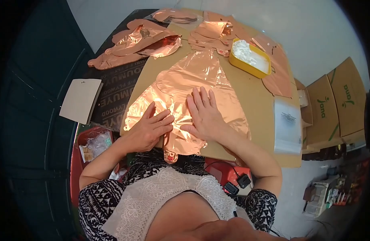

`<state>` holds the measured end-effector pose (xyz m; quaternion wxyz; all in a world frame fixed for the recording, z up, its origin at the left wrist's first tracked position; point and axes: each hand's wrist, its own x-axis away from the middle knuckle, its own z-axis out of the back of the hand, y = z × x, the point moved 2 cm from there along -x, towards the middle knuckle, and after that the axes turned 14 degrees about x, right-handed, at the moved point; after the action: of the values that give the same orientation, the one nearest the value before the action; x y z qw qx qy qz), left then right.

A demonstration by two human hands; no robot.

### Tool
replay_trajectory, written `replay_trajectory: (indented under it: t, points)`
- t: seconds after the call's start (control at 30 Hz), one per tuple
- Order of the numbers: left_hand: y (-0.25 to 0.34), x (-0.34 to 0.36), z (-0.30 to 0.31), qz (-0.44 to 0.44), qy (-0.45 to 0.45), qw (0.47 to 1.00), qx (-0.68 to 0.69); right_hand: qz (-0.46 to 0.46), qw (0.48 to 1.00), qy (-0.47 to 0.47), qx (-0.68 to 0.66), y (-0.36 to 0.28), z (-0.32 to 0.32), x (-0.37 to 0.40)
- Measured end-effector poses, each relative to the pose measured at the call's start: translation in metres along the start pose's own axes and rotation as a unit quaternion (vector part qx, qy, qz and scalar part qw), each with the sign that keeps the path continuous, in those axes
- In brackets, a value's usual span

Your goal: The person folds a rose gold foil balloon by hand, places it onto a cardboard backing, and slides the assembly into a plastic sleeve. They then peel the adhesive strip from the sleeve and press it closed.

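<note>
A flat, copper-coloured foil balloon [193, 72] lies spread over the cardboard in front of me, its surface creased and shiny. My left hand [149, 127] rests on its lower left part with the fingers extended. Flat against the middle of the foil, fingers spread, is my right hand [205, 114]. Neither hand grips anything. One small foil end [170, 156] hangs over the near table edge towards my lap. The two hands cover part of the foil between them.
More folded copper foil balloons [132, 46] lie at the back left, others [211, 36] at the back. A yellow tub [253, 71] holds white material. A clear plastic packet [287, 124] lies right, cardboard boxes [325, 104] stand beyond. A beige card [80, 100] sits left.
</note>
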<state>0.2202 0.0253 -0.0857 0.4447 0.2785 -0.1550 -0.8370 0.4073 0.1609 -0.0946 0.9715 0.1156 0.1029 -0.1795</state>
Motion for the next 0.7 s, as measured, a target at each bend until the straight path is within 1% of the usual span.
replay_trajectory:
  t: [0.27,0.37,0.47,0.5,0.57,0.67,0.7]
  points:
    - [0.006,-0.003,0.003,0.002,-0.003,1.0,0.012,0.008,1.0,0.018,-0.014,0.003,-0.006,0.004]
    - [0.011,-0.008,0.02,0.034,0.003,0.996,0.087,0.004,1.0,0.008,-0.017,0.002,-0.004,0.003]
    - [-0.009,0.0,0.022,0.107,0.157,0.978,0.083,0.001,1.0,-0.018,-0.008,0.003,-0.002,0.002]
    - [-0.011,-0.002,0.026,0.172,0.17,0.97,0.025,0.001,1.0,-0.021,-0.006,0.003,-0.003,0.002]
    - [-0.014,-0.008,0.039,0.302,0.191,0.929,-0.091,0.002,1.0,-0.026,-0.004,0.002,-0.003,0.001]
    - [-0.035,-0.012,0.038,0.282,0.199,0.913,-0.219,0.003,0.999,-0.032,-0.001,0.002,-0.002,0.0]
    - [-0.036,-0.015,0.039,0.295,0.189,0.909,-0.227,0.002,0.999,-0.032,-0.001,0.002,-0.002,0.0]
